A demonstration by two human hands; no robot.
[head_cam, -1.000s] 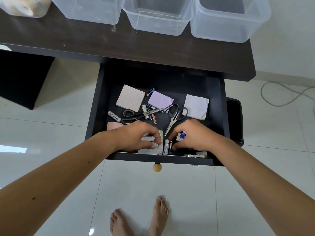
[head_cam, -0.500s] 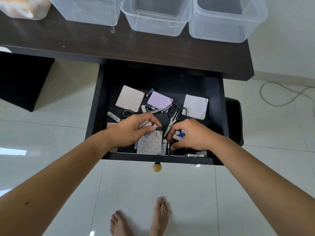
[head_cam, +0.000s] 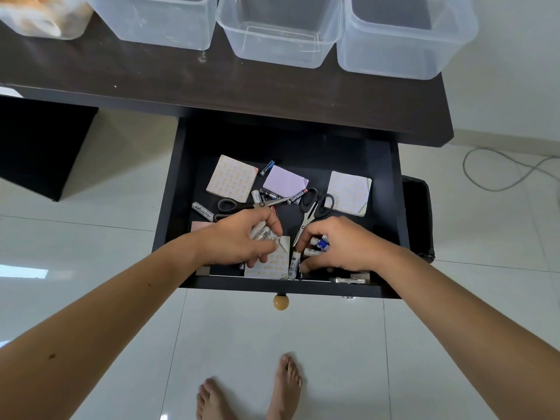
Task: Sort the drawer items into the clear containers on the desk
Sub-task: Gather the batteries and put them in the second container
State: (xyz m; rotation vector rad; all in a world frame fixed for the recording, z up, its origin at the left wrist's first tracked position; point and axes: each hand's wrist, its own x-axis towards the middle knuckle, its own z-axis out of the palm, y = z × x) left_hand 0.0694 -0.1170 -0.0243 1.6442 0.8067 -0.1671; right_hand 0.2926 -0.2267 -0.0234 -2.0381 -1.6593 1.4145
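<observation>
The open black drawer holds sticky-note pads, two scissors and loose batteries. My left hand is at the drawer's front, fingers closed around white batteries over a patterned pad. My right hand is beside it, gripping white-and-blue batteries. One white battery lies between the hands. Black-handled scissors lie just behind my right hand; a second pair of scissors lies behind my left. Three clear containers stand on the dark desk.
A patterned pad, a lilac pad and another patterned pad lie further back. A lone battery sits at the left. A tub with beige contents is at the desk's far left. A black bin stands right of the drawer.
My left hand lifted from the front pad, bringing white batteries up in its fingers, then dipped back over the pad. My right hand stayed put, holding its batteries.
</observation>
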